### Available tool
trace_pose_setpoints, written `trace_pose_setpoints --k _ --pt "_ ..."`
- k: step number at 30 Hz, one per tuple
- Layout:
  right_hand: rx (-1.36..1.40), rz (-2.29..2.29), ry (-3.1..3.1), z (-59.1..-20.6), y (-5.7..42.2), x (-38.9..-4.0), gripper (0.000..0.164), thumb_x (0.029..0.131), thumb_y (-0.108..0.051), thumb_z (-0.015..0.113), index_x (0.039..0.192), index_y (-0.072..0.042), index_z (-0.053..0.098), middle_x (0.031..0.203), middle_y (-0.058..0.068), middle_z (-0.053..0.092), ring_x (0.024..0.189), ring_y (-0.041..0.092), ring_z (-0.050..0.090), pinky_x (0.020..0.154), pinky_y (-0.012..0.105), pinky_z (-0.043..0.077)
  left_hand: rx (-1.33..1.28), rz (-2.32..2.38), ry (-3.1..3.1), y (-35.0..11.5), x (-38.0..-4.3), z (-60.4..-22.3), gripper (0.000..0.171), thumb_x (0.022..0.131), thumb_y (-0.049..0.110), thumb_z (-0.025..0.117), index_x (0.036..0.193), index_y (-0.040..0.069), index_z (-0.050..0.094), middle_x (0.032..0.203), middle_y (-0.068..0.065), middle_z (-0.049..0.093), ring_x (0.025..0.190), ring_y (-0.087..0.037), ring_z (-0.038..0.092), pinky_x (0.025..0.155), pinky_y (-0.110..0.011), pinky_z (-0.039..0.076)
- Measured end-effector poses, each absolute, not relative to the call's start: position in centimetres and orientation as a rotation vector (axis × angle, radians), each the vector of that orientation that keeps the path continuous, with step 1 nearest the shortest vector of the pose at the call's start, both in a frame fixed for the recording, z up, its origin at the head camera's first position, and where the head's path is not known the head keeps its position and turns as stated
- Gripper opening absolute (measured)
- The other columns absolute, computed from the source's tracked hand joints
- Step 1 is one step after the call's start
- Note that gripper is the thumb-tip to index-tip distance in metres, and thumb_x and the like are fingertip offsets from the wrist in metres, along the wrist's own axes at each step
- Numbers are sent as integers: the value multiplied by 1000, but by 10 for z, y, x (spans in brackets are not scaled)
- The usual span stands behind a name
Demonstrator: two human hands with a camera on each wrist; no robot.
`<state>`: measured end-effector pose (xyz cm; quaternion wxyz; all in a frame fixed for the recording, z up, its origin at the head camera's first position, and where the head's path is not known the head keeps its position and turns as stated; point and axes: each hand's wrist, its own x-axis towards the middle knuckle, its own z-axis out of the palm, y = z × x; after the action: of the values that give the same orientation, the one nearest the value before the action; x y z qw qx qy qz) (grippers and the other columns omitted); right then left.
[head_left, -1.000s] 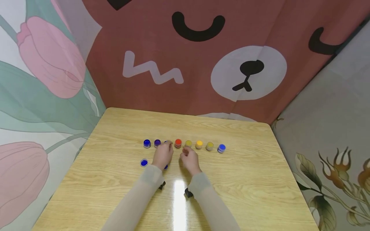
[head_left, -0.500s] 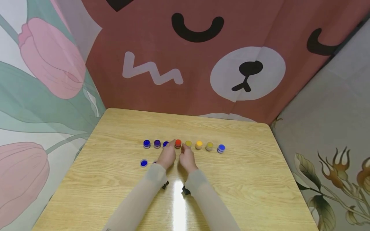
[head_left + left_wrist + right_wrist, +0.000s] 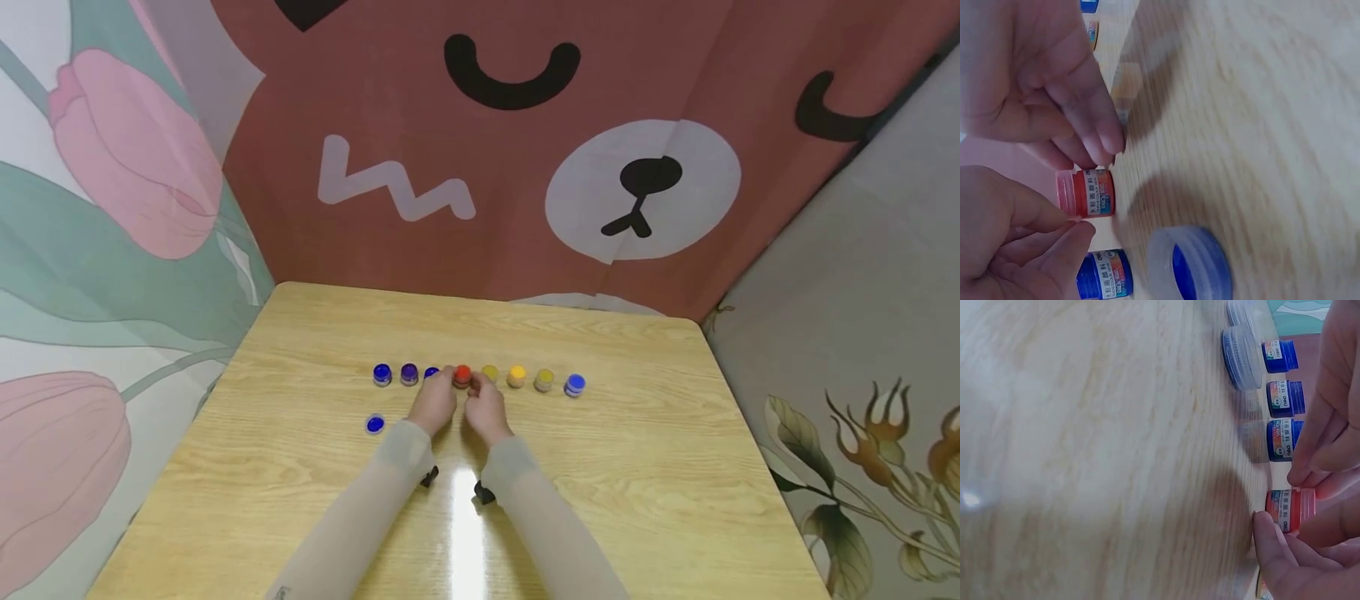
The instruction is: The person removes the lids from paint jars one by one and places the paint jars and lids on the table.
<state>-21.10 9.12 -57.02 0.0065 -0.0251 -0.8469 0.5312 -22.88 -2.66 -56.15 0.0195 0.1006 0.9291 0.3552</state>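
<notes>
The red paint jar (image 3: 462, 376) stands upright in the middle of the row, with a hand at either side. My left hand (image 3: 435, 402) pinches at the edge of its pinkish clear lid (image 3: 1066, 194). On the other side, my right hand (image 3: 487, 413) holds the jar with bent fingers, its fingertips (image 3: 1265, 525) low against the body. An open blue paint jar (image 3: 1105, 275) is just left of the red one, partly behind my left hand in the head view. A loose clear lid with blue inside (image 3: 1191, 262) lies on the table near my left hand.
Further left stand a purple-blue jar (image 3: 408, 374) and a blue jar (image 3: 382, 375), with another loose lid (image 3: 375, 424) in front. To the right are several jars, including an orange-yellow one (image 3: 517, 376) and a lighter blue one (image 3: 574, 385). Curtains border the wooden table (image 3: 637, 467).
My left hand has moved right from the third blue jar to the red jar. My right hand has shifted slightly left, from near the olive-yellow jar to the red one.
</notes>
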Motion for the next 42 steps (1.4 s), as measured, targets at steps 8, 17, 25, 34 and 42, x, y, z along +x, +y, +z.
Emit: trace_pose_setpoints --k 8,17,25,34,42 --pt "-74 1668 -2608 -574 99 -211 34 88 12 54 121 12 62 111 26 69 105 37 66 92 46 56 343 1134 2883 -29 -228 -561 24 94 -8 52 115 -4 62 99 -18 70 99 -34 69 87 -45 58" --pt "82 1666 -2663 -574 116 -204 34 85 14 57 118 15 63 103 24 70 99 35 67 87 40 59 392 1205 2831 -33 -222 -559 31 96 -9 50 125 -8 59 107 -20 69 104 -35 67 91 -45 56" --pt "126 1726 -2691 -575 127 -205 29 82 13 69 111 9 68 102 21 71 93 30 69 83 34 60 436 1256 2735 -39 -216 -559 30 97 -9 53 125 -8 63 121 -24 67 116 -39 63 99 -49 53" --pt "231 1753 -2675 -591 128 -208 27 82 7 76 108 7 70 102 18 71 93 28 70 82 30 60 467 1317 2688 -43 -212 -565 32 96 -8 56 127 -6 63 122 -24 67 116 -40 63 99 -51 53" --pt "244 1796 -2681 -591 132 -209 29 85 4 76 112 8 69 109 20 68 96 30 70 84 30 59 588 1290 2682 -45 -213 -565 34 97 -7 57 130 -6 62 128 -24 65 122 -42 59 105 -54 48"
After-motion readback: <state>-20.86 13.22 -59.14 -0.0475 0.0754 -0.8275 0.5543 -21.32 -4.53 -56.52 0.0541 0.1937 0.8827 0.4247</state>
